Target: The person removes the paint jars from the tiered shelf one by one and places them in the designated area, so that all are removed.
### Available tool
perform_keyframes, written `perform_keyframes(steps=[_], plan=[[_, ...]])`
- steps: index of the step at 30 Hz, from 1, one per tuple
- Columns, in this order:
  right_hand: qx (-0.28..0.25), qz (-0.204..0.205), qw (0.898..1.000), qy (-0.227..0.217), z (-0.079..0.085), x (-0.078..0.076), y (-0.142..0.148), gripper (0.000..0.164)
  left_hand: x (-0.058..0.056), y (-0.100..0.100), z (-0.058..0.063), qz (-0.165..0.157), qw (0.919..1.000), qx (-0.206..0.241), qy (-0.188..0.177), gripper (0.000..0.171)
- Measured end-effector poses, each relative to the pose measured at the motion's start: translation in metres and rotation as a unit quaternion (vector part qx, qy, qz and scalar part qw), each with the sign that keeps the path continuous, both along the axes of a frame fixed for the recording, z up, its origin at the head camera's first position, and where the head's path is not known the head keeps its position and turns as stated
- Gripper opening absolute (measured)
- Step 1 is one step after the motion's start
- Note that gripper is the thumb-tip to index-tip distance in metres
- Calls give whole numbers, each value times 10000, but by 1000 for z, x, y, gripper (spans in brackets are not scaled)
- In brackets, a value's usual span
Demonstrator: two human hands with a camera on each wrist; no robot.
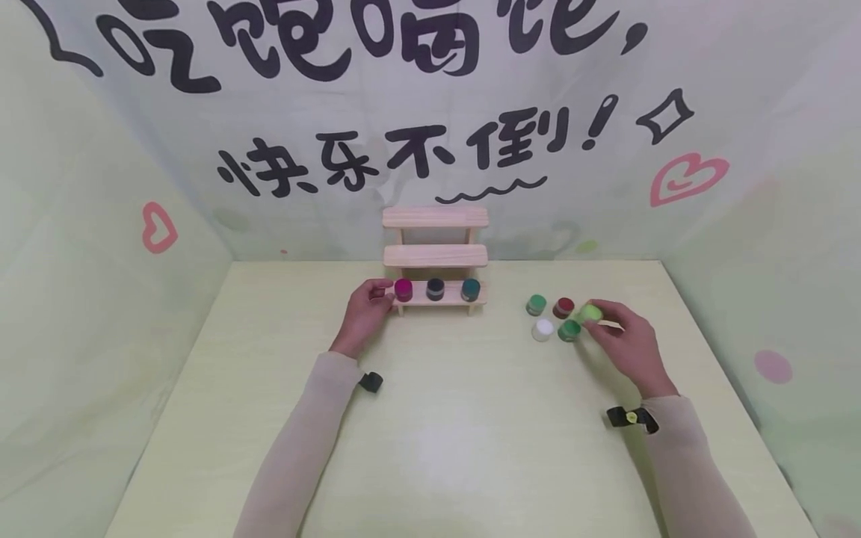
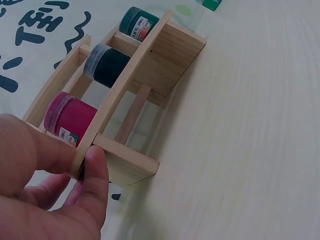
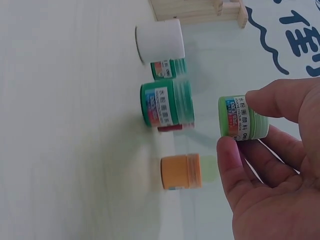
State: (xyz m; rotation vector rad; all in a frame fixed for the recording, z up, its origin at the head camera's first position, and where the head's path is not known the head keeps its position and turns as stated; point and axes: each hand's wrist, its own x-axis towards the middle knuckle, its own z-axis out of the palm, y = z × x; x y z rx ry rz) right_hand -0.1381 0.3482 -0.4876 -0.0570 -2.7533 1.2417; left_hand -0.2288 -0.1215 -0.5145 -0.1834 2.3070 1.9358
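Observation:
My left hand (image 1: 365,315) pinches the left end of the lowest shelf on a small three-step wooden rack (image 1: 435,255). Beside its fingertips, a magenta paint jar (image 1: 403,291) stands on that shelf. Farther right along the step are a very dark paint jar (image 1: 435,290) and a teal paint jar (image 1: 471,291). Between thumb and fingers, my right hand (image 1: 631,345) holds a light green paint jar (image 3: 237,118) above the table. Close by stand a white jar (image 1: 542,330), a green jar (image 1: 569,331), a lighter green jar (image 1: 536,305) and a dark red jar (image 1: 563,308).
An orange jar (image 3: 179,171) shows only in the right wrist view. The pale wood-grain table (image 1: 437,433) is bounded by a printed cloth backdrop (image 1: 323,224) behind and cloth sides. Both upper steps of the rack carry no jars.

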Motion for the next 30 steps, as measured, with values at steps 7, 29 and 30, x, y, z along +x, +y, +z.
perform_keyframes(steps=[7,29,30], plan=[[-19,-40,10000,-9,-5,4,10,50,-1,-1,0,-45,10000,-2,-8,33],[324,136,9961,-814,-18,6,30,54,0,0,1,13,9998,-175,-87,33],[306,140,9960,-831,-18,7,30,55,0,0,2,10,9998,-184,-98,33]])
